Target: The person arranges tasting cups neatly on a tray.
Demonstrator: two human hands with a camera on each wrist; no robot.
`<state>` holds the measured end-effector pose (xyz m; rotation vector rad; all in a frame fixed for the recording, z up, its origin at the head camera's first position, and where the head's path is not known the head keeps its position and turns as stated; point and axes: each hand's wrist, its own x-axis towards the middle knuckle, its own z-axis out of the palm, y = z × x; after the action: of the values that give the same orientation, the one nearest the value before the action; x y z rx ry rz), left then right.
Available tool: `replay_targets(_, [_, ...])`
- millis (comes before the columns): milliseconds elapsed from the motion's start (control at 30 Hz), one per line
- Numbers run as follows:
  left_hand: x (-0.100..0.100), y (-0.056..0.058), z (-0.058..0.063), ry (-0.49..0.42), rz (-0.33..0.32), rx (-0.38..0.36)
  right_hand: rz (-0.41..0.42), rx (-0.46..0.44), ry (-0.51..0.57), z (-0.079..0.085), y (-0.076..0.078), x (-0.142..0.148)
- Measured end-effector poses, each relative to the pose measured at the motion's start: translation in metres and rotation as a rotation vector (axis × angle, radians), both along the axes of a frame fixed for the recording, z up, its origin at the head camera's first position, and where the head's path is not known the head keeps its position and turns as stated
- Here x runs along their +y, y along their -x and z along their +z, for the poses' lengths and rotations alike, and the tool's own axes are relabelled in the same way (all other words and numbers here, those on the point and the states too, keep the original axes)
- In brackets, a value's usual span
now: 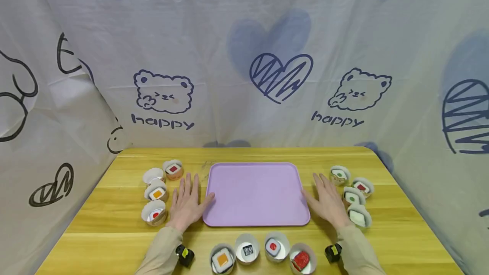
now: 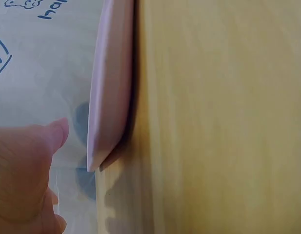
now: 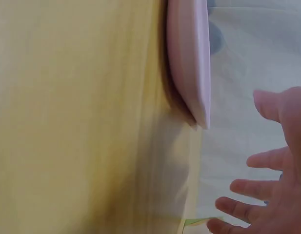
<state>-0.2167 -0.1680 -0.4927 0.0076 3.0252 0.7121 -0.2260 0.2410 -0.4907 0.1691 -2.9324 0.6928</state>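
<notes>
A pink-purple tray [image 1: 257, 194] lies flat on the wooden table between my two hands. My left hand [image 1: 186, 206] is at its left side, fingers straight and spread, thumb tip overlapping the tray's edge in the head view. On the opposite side my right hand [image 1: 327, 202] stretches its fingers forward, with its thumb close to the right rim. Neither hand holds anything. In the left wrist view the thumb [image 2: 55, 134] shows beside the tray's side wall [image 2: 109, 92]. The right wrist view has the spread fingers [image 3: 257, 187] apart from the tray [image 3: 189, 58].
Paper cups with toy sushi pieces stand in groups: several left of my left hand, including a red-centred one [image 1: 155, 214], several at the right, including a green-centred one [image 1: 352, 198], and several along the front, including an orange-topped one [image 1: 222, 260]. A printed curtain [image 1: 225, 109] hangs behind the table.
</notes>
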Motion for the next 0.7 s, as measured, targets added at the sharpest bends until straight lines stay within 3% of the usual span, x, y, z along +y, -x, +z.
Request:
replay_targets(233, [-0.002, 0.002, 0.006, -0.012, 0.002, -0.021, -0.039, -0.048, 0.072, 0.007, 0.010, -0.005])
replay_targets(700, [-0.009, 0.001, 0.015, -0.080, -0.001, -0.062, 0.019, -0.158, 0.060, 0.001, 0.025, -0.017])
